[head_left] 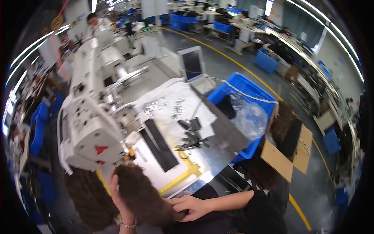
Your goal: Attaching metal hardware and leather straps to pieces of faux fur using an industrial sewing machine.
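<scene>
A dark brown furry piece is held up close to me, just in front of the sewing machine's head. My left hand, with a beaded bracelet at the wrist, grips its left side, the thumb side showing and some fingers hidden behind it. At its lower right edge, the fingers of my right hand are closed on the fur. Left of my left hand hangs another brown furry mass. The white sewing machine stands directly beyond. Right of its head, a black strip lies on the white work surface, bordered by yellow tape.
Black straps or buckles and small metal rings lie on a white cloth. Right of the table stands a blue bin with clear plastic, beside cardboard pieces. Behind is a screen. A person works farther back.
</scene>
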Available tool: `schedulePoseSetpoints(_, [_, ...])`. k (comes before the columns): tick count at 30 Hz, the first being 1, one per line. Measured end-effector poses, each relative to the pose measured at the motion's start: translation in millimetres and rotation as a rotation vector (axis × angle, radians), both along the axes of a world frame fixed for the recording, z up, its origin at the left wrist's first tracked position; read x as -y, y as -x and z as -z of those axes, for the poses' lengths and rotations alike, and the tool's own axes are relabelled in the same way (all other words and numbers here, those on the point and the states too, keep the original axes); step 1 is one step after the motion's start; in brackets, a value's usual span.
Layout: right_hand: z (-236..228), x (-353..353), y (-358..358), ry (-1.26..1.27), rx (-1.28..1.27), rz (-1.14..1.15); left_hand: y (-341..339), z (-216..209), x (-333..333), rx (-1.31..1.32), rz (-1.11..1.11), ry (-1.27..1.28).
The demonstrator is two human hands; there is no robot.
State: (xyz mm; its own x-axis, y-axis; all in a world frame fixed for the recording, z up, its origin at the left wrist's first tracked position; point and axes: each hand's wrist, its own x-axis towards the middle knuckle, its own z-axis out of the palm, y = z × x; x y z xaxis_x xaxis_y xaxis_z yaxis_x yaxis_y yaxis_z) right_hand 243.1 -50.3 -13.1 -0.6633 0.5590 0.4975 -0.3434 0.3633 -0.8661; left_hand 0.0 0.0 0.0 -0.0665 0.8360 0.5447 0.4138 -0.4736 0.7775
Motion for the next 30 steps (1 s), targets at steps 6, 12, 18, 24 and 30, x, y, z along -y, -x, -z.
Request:
schedulePoseSetpoints(6, [-4.7,-7.9,5.7,0.263,0.29,-0.06,36.8,-24.8,24.5,-0.518,0.09,-0.131])
schedulePoseSetpoints(12, [-6.3,-37.1,-25.7,0.015,0.723,-0.3,29.7,-9.6,17.2,-0.6,0.21,0.018])
schedulePoseSetpoints(18, [-32.2,-56.7,-20.9,-0.116,0.682,0.251,17.8,6.3,10.8,-0.563,0.306,0.124])
schedulePoseSetpoints(24, [-8.4,-95.2,11.0,-0.599,0.447,0.369,10.9,6.5,2.5,-0.611,0.352,0.088])
schedulePoseSetpoints(30, [1.4,-116.8,27.5,-0.629,0.559,0.206,26.9,12.4,-2.8,-0.85,0.21,0.012])
